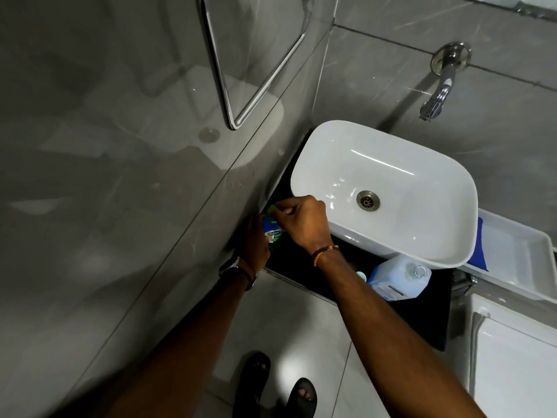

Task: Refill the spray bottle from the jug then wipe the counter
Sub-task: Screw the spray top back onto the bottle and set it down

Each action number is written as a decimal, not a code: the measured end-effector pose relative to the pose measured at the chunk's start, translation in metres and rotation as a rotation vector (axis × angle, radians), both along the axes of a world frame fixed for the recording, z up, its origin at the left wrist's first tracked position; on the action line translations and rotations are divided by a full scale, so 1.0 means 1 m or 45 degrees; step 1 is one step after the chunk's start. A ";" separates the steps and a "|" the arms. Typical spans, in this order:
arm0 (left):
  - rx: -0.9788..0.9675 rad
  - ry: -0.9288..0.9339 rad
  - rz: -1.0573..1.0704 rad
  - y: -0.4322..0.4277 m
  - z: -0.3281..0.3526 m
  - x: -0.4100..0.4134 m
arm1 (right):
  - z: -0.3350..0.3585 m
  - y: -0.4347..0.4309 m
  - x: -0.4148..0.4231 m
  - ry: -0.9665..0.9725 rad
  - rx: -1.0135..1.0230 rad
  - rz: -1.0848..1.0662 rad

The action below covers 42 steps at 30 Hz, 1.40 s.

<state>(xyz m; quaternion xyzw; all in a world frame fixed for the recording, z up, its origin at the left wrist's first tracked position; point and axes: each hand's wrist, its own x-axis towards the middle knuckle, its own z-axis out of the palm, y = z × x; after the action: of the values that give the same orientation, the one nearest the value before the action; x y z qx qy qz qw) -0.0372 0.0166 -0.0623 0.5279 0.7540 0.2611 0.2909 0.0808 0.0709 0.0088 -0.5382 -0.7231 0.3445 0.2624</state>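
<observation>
A small spray bottle (272, 232) with a green and white label stands on the black counter (304, 267), left of the basin and close to the wall. My left hand (255, 242) is wrapped around its body. My right hand (303, 220) is closed over its green top (272, 210), hiding most of it. A translucent jug (398, 277) with a white label stands on the counter under the basin's front rim; its neck looks uncapped. A small pale cap (361, 276) lies just left of the jug.
A white vessel basin (385, 188) fills most of the counter, with a chrome wall tap (440, 92) above it. A white tray (518, 254) holding a blue cloth (480, 245) sits at the right. Grey tiled wall closes the left side; my sandalled feet stand below.
</observation>
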 end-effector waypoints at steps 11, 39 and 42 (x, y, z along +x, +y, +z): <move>0.089 -0.082 0.003 0.001 -0.008 -0.006 | -0.001 -0.001 -0.010 -0.062 0.031 -0.063; 0.154 -0.276 0.536 0.005 -0.031 0.005 | -0.017 0.013 -0.024 0.231 -0.173 -0.159; 0.142 -0.225 0.556 0.004 -0.031 0.005 | -0.019 0.013 -0.026 0.229 -0.171 -0.158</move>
<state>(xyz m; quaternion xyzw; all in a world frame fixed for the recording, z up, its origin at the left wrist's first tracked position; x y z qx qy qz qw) -0.0317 0.0206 -0.0936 0.3427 0.8064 0.4042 0.2626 0.0548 0.0835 -0.0099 -0.5651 -0.6372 0.4223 0.3103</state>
